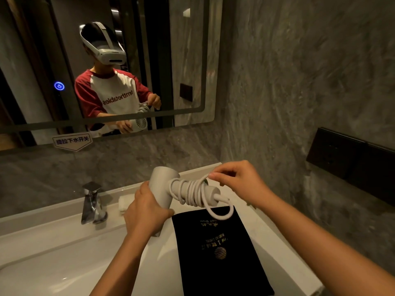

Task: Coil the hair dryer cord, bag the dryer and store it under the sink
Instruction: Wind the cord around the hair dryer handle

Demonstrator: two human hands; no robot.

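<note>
A pale grey hair dryer hangs above the sink counter, its barrel gripped from below by my left hand. Its white cord is wound in several turns around the handle, which points right. A loose loop of cord droops off the handle's end. My right hand pinches the cord at the top of the coil. A flat black bag with gold print lies on the counter under the dryer.
A chrome faucet stands at the left behind the white basin. A folded white cloth lies behind my left hand. The mirror fills the back wall. A dark socket panel sits on the right wall.
</note>
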